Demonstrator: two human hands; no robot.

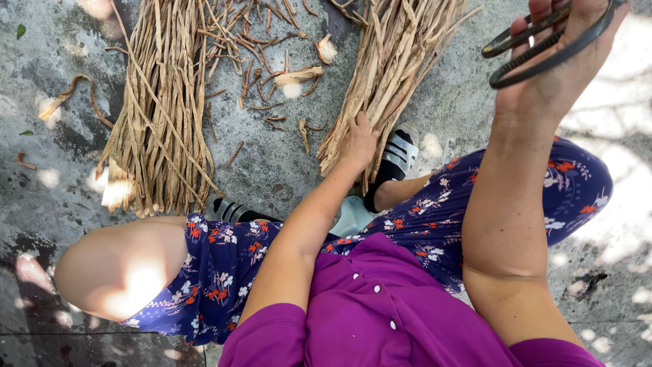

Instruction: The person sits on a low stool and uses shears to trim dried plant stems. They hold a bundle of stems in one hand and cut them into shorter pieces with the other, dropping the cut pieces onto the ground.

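1. Head view: the left hand (358,141) reaches down at the centre of the frame and rests on the lower end of a bundle of dry tan plant strips (390,64) that fans up to the upper middle of the frame. Its fingers are pressed into the strips; whether they close round any cannot be told.
2. The right hand (564,61) is raised at the upper right, well apart from that bundle, with its fingers hooked through the loop handles of a pair of dark metal scissors (543,44).
3. A second, larger bundle of dry tan strips (163,102) lies at the upper left on the grey concrete floor (272,163), away from both hands.
4. Short cut-off strip pieces (272,75) are scattered on the floor between the two bundles.
5. A black-and-white striped sandal (397,155) sits just right of the left hand, touching the nearer bundle's end.
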